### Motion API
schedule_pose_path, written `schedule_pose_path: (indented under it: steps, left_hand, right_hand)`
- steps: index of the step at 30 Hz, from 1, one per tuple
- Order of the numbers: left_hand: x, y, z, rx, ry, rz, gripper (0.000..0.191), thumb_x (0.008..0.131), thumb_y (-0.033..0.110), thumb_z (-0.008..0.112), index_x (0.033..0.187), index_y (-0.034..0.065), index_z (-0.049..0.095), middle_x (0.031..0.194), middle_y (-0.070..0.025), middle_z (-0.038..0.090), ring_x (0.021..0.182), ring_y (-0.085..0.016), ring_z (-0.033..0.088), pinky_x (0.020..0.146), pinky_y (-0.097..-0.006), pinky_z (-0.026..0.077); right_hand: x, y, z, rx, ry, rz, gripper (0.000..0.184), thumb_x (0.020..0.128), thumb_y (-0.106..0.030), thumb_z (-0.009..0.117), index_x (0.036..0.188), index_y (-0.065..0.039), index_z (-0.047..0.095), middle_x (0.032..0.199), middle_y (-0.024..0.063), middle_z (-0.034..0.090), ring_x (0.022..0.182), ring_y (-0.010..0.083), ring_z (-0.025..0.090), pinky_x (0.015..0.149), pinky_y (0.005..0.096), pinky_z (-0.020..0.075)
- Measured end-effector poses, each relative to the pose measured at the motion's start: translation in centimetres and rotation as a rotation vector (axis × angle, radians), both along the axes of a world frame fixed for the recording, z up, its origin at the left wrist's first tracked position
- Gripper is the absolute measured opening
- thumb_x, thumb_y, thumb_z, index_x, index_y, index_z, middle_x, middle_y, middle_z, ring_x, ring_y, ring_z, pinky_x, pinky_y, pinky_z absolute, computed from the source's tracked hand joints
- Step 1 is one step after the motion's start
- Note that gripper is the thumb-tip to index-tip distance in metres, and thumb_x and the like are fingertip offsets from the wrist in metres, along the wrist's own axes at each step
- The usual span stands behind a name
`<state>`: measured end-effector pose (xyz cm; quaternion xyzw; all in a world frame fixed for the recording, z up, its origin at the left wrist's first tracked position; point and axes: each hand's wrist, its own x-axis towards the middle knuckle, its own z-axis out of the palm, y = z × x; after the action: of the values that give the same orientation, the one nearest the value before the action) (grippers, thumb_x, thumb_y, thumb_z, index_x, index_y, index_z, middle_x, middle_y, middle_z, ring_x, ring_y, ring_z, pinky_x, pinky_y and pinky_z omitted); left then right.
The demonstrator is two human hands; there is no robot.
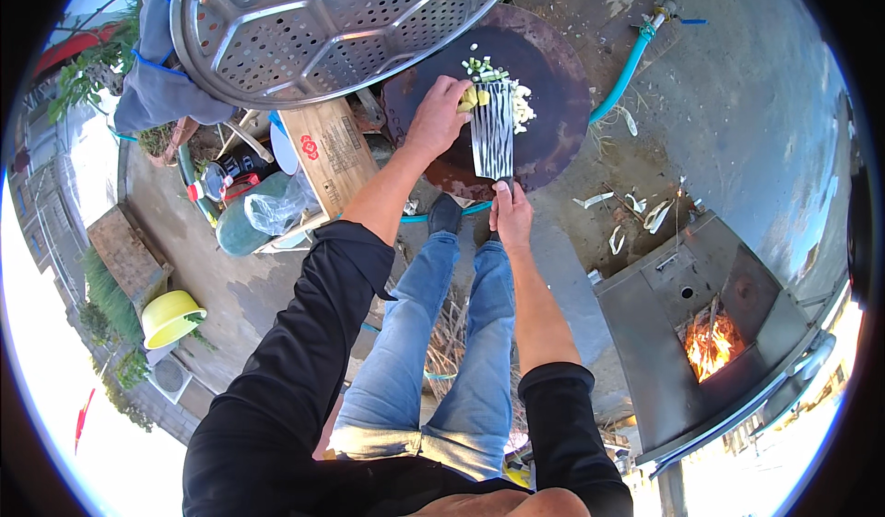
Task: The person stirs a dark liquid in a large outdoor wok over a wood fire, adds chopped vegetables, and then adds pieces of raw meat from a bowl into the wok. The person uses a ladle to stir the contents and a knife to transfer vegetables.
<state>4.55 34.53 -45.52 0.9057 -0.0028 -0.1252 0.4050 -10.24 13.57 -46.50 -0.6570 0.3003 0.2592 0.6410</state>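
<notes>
My right hand (512, 217) grips the dark handle of a cleaver (492, 133) with a black-and-silver striped blade. The blade reaches away from me over a round dark board (553, 88). At the blade's far left edge, my left hand (437, 117) holds a yellowish piece, perhaps ginger (473, 97), between its fingers. Chopped pale pieces, perhaps garlic (522, 107), lie to the right of the blade. Beyond the blade tip sit cut green stalks, perhaps scallion (487, 70). Part of the yellowish piece is hidden by my fingers.
A perforated metal steamer tray (332, 26) overhangs the board's far left. A wooden crate (328, 151) stands left, holding a bottle and plastic bag. At right, fire burns in a metal stove (712, 344). A teal hose (622, 81) runs beside the board. A yellow basin (169, 318) lies far left.
</notes>
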Motion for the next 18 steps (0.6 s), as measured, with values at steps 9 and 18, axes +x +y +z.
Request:
schedule_pose_path:
  steps: [9,18]
  left_hand:
    - [-1.8,0.5,0.0,0.056,-0.109,0.02,0.054,0.083,-0.003,0.078,0.134,0.0055,0.063,0.125,-0.0111,0.059,0.111,-0.033,0.064,0.097,-0.0418,0.053]
    - [-2.5,-0.1,-0.6,-0.051,0.007,0.119,0.046,0.086,-0.001,0.073,0.132,0.0061,0.065,0.12,-0.011,0.062,0.101,-0.029,0.069,0.091,-0.0389,0.056]
  right_hand:
    - [-0.7,-0.9,-0.3,-0.009,0.036,0.025,0.038,0.108,-0.037,0.061,0.088,-0.006,0.057,0.062,-0.0003,0.055,0.045,0.0092,0.052,0.041,0.029,0.0402]
    - [-1.9,1.4,-0.3,0.13,0.092,-0.052,0.036,0.109,-0.038,0.059,0.094,-0.006,0.062,0.063,0.0001,0.055,0.042,0.0098,0.052,0.038,0.0287,0.0387]
